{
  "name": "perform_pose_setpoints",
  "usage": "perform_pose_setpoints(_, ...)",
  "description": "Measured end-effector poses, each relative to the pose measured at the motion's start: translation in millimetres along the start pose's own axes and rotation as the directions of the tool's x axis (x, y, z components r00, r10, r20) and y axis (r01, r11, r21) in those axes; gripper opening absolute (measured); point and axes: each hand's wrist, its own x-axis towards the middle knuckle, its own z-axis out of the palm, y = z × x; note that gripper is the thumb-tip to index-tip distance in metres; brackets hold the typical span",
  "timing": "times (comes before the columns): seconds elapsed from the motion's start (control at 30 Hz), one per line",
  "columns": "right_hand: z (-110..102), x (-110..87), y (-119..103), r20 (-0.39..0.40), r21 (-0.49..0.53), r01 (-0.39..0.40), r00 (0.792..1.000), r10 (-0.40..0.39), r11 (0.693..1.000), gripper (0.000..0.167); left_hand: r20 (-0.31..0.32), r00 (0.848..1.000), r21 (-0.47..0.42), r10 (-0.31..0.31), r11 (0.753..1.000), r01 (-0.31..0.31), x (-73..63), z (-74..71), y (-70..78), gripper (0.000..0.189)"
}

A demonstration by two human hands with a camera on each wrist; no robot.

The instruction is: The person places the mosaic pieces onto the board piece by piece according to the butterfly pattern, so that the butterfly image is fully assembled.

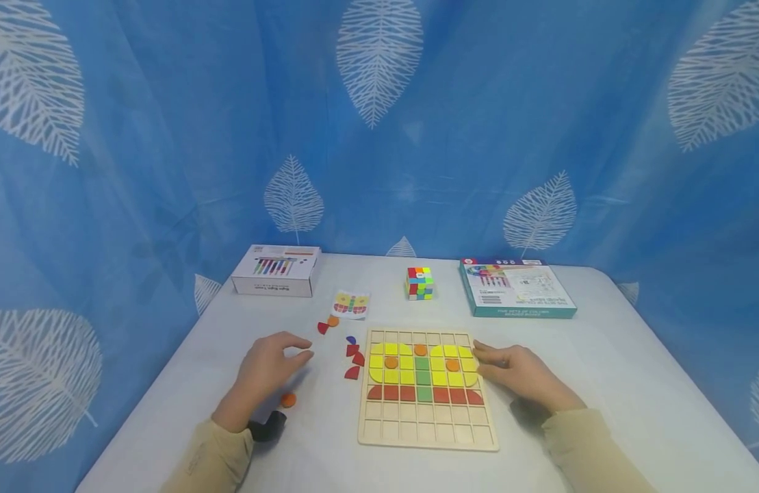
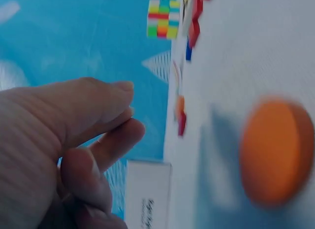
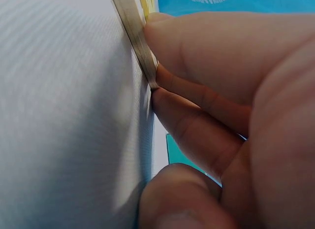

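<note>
A wooden grid board point(image 1: 428, 438) lies on the table, its cells partly filled with yellow, green, red and orange pieces. My right hand point(image 1: 521, 373) grips the board's right edge; in the right wrist view the thumb point(image 3: 197, 47) is on the upper face and fingertips meet the side. Left of the board, my left hand point(image 1: 265, 366) hovers over the table, its fingers loosely bent and holding nothing. Close to it lies a round orange piece point(image 1: 288, 400), large and blurred in the left wrist view. Loose red pieces point(image 1: 352, 372) and a blue piece point(image 1: 351, 339) lie between hand and board.
Behind the board are a pattern card point(image 1: 351, 304), a puzzle cube point(image 1: 419, 283), a white box point(image 1: 277, 270) at left and a flat teal-edged box point(image 1: 517, 287) at right. Another orange piece point(image 1: 333, 321) and a red piece point(image 1: 322, 329) lie near the card. A blue curtain point(image 1: 379, 171) hangs behind.
</note>
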Motion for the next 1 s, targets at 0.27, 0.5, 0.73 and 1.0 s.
perform_pose_setpoints(0.27,2,0.8,-1,0.010,0.006,-0.016,1.000,0.016,1.000,0.049,0.151,0.987,-0.119,-0.047,0.991,0.066,-2.9,-8.4,-31.9,0.027)
perform_pose_setpoints(0.5,2,1.6,-1,0.010,0.007,-0.014,1.000,0.014,1.000,0.049,0.297,0.954,-0.166,0.040,0.986,0.011,-2.4,-19.3,-44.3,0.038)
perform_pose_setpoints(0.73,2,1.9,2,0.010,0.010,-0.018,1.000,0.018,1.000,0.050,0.263,0.962,-0.112,0.066,0.993,-0.038,1.9,-1.7,-43.8,0.031)
perform_pose_setpoints(1.0,1,0.5,1,0.009,0.001,-0.019,1.000,0.019,1.000,0.050,0.117,0.993,-0.038,-0.019,0.999,0.023,20.6,22.5,-19.8,0.026)
